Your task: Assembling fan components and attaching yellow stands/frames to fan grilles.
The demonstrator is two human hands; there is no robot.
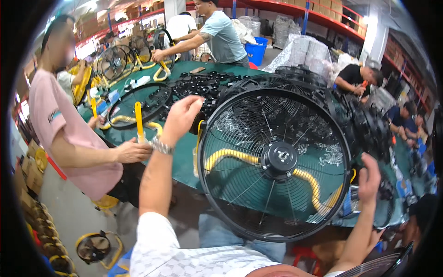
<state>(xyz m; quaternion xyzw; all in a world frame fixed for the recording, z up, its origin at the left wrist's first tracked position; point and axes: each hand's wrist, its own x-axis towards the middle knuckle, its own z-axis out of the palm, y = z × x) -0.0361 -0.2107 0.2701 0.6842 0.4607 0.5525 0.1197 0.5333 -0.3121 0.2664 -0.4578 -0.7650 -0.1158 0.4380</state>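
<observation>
A large round fan with a black wire guard stands upright in front of me at the table's edge. Its dark hub is in the middle, and a yellow curved tube shows through the guard. My left hand is at the upper left of the rim, fingers closed together beside a dark round part; whether they hold it is hidden. Across the fan, my right hand is raised by the right rim, near a yellow bracket end. Its fingers are extended and hold nothing.
Black knobs lie heaped on the green table. Stacked black fan guards stand at right. At left, a co-worker in pink holds a yellow bracket beside a black ring. Behind the table is a blue bin.
</observation>
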